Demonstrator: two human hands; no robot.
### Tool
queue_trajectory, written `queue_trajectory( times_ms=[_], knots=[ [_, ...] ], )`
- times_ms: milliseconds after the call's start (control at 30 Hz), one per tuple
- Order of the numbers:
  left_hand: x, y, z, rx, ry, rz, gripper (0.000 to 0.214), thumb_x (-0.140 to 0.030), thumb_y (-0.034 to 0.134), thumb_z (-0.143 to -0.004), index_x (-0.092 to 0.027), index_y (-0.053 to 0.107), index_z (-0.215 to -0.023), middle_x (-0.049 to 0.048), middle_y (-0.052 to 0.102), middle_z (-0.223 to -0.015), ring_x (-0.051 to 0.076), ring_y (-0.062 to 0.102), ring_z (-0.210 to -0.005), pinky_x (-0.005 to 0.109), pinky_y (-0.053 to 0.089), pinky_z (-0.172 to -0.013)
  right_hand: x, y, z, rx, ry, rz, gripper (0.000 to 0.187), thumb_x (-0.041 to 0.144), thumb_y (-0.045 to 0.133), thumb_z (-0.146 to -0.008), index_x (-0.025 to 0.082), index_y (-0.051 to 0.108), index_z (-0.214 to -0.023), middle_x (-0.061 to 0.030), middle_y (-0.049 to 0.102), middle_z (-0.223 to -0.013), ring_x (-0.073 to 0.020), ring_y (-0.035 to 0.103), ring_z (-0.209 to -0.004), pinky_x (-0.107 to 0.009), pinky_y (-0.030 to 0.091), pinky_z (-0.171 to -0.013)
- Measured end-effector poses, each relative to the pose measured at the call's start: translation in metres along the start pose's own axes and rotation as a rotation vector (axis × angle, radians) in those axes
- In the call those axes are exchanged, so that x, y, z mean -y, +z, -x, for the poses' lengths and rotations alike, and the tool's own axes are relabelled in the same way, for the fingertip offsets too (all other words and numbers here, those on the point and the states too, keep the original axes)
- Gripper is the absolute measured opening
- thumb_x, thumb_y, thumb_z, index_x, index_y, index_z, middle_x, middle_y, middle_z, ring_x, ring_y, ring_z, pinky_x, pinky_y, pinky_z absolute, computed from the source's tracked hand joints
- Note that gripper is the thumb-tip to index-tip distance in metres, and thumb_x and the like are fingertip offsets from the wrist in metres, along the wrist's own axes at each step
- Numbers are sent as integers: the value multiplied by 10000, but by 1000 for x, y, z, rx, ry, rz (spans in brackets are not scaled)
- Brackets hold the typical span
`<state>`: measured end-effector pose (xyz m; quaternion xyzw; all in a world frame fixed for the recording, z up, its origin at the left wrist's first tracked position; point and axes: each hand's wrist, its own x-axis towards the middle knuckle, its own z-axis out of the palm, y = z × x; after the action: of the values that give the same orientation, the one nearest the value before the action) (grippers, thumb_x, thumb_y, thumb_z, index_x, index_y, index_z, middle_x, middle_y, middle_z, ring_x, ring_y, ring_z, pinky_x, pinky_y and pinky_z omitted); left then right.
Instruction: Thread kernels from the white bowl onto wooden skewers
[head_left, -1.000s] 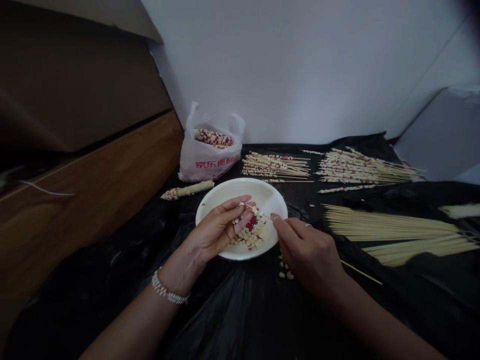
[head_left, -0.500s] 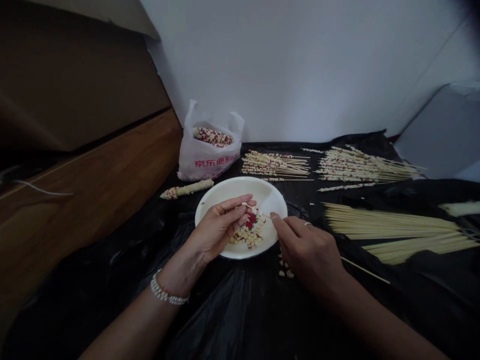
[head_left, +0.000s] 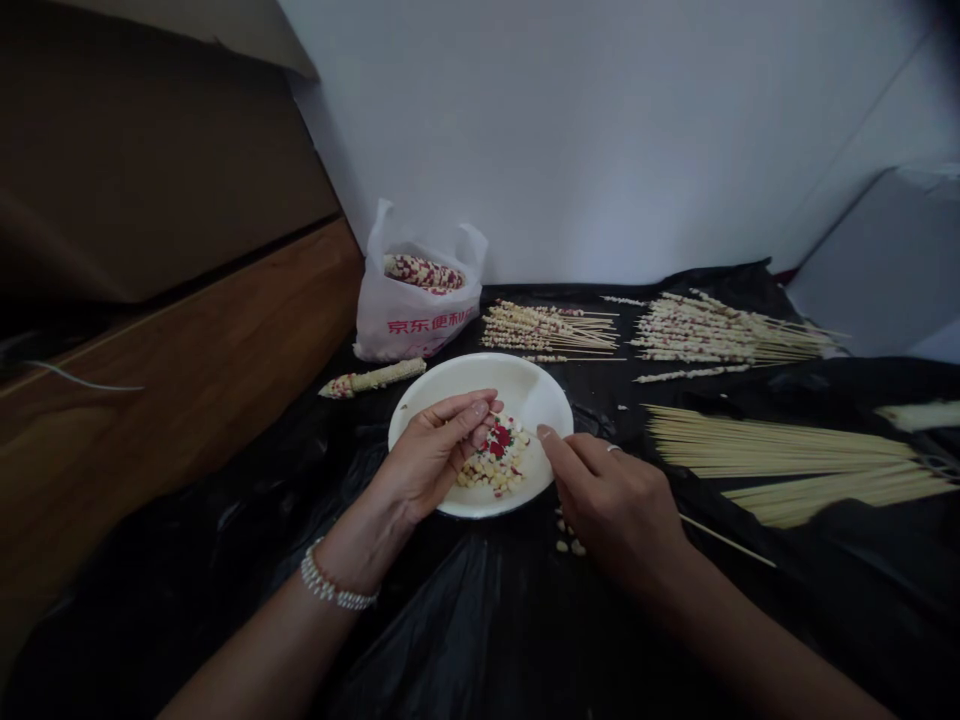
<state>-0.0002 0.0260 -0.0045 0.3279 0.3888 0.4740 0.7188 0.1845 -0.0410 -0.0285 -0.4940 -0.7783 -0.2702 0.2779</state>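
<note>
My left hand (head_left: 439, 450) is over the white bowl (head_left: 551, 395), thumb and fingers pinched together on a small pale corn kernel that is mostly hidden. Closed round a thin bamboo skewer (head_left: 727, 540), my right hand (head_left: 607, 490) is at the bowl's right rim. The skewer's rear end sticks out behind that hand, down to the right; its front end is hard to make out. Loose pale and dark red corn kernels (head_left: 487, 475) lie in the bowl, around a red flower print (head_left: 500, 440). A few more kernels (head_left: 570, 545) lie beneath my right hand.
A white plastic bag (head_left: 420, 325) holds speckled corn cobs (head_left: 424, 272). A partly stripped cob (head_left: 375, 378) lies before it. Kernel-threaded skewers (head_left: 690, 330) lie in bundles at the back; bare skewers (head_left: 772, 445) lie right. Black plastic sheeting (head_left: 450, 620) covers the surface.
The left fingers have closed further over the pale kernel at their tips. The pale kernel seen between the hands is no longer distinct. Both hands stay almost in place.
</note>
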Motion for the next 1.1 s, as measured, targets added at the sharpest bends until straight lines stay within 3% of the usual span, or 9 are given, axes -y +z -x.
queue_trajectory(
  times_ms=[200,1100],
  knots=[
    [0,1,3,56,-18,9,247,-30,616,-810,-94,721,-1024,73,727,-879,58,645,-727,119,534,-737,-1,2,1,15,25,11,286,124,518,-869,134,656,-1119,-22,663,-764,-121,567,-592,-278,327,-526],
    [-1,0,1,-11,-19,15,206,-67,729,-726,-96,745,-930,55,725,-822,39,610,-634,103,521,-642,-2,-1,0,-7,-2,42,290,120,523,-858,126,651,-1118,-34,668,-763,-114,539,-578,-275,334,-519]
  ],
)
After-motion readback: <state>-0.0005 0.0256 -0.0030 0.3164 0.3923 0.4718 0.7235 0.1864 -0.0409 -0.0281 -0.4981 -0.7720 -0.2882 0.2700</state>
